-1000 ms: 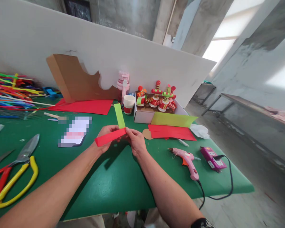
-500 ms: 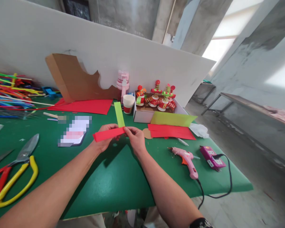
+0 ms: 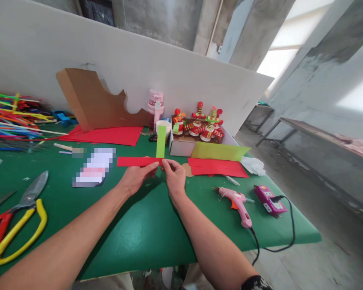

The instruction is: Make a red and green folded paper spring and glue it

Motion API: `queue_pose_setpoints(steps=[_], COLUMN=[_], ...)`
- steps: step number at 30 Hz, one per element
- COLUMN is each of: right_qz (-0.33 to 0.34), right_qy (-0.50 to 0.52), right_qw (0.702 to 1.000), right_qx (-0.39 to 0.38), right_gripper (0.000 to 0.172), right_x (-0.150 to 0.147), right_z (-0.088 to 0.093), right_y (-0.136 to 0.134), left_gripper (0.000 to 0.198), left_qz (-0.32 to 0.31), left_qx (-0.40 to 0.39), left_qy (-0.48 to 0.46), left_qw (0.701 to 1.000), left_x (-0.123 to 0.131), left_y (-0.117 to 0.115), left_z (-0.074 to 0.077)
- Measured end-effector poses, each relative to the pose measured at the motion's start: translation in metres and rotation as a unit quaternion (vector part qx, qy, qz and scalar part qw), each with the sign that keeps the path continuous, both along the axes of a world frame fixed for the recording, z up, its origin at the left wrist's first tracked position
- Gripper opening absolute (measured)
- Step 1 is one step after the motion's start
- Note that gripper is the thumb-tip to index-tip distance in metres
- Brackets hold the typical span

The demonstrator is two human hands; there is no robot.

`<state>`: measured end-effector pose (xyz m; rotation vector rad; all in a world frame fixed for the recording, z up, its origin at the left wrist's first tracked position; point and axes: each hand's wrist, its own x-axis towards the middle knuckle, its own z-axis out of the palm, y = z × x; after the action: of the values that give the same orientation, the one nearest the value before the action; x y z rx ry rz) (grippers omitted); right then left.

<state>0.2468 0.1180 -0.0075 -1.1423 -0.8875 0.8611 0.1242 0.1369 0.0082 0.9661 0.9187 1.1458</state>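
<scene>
A red paper strip [image 3: 130, 161] lies level across my fingers, its long end reaching left. From its right end a green paper strip [image 3: 161, 141] stands up at about a right angle. My left hand [image 3: 136, 177] pinches the red strip from below, thumb near the corner where the two meet. My right hand [image 3: 174, 174] pinches that same corner between thumb and finger. Both hands are above the green table, fingertips almost touching. How the strips join under the fingers is hidden.
Right of my hands lie a pink glue gun [image 3: 236, 201] and a purple box [image 3: 270, 200] with a plugged-in cord. Large scissors [image 3: 33, 197] lie at left near a phone [image 3: 94, 167]. Behind stand paper cups [image 3: 167, 128] and a box [image 3: 184, 148] of paper figures.
The red strip has turned from slanted to level, and the green strip from leaning left to upright. My left thumb has come over to the corner.
</scene>
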Motion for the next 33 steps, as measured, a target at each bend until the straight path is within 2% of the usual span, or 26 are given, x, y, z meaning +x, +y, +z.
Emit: queue_pose_setpoints(steps=[4,9,16,21,27,33], right_qz=[0.052,0.089,0.123,0.155,0.117,0.121], right_qy=[0.059,0.104,0.188,0.133,0.074,0.05], right_qw=[0.996,0.989,0.972,0.974,0.988,0.989], right_qx=[-0.03,-0.051,-0.067,-0.096,-0.068,-0.065], right_gripper=[0.027,0.029,0.032,0.032,0.029,0.029], right_x=[0.0,0.003,0.003,0.008,0.009,0.002], right_z=[0.002,0.003,0.0,0.002,0.006,0.002], right_y=[0.001,0.002,0.002,0.002,-0.001,-0.002], left_gripper=[0.041,0.034,0.033,0.03,0.037,0.039], left_qz=[0.051,0.029,-0.017,0.006,-0.036,0.032], left_qx=[0.022,0.06,0.038,0.063,0.022,0.03], left_qy=[0.058,0.129,0.033,0.086,0.044,0.027], left_qw=[0.997,0.989,0.999,0.994,0.998,0.999], left_x=[-0.003,-0.006,-0.005,-0.009,-0.009,-0.006], left_y=[0.008,0.008,0.006,0.009,0.008,0.01], left_z=[-0.009,-0.011,-0.003,-0.002,0.001,-0.004])
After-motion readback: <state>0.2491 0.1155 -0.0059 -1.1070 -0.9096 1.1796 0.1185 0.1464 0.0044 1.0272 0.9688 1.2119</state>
